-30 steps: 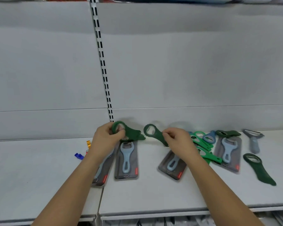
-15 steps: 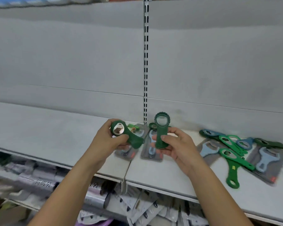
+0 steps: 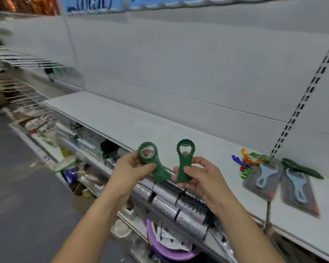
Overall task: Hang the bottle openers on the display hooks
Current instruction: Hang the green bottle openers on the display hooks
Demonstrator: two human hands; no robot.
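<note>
Gripping a green opener [image 3: 154,164] in left hand [image 3: 128,172], other opener [image 3: 184,166] in right hand [image 3: 200,177]. Likely light and hard. Hold the handle, keep ring free.

At the frame's centre, one green bottle opener [image 3: 153,161] is gripped by the left hand [image 3: 130,172], another opener [image 3: 184,162] by the right hand [image 3: 201,179], above the grey shelf [image 3: 141,126].
</note>
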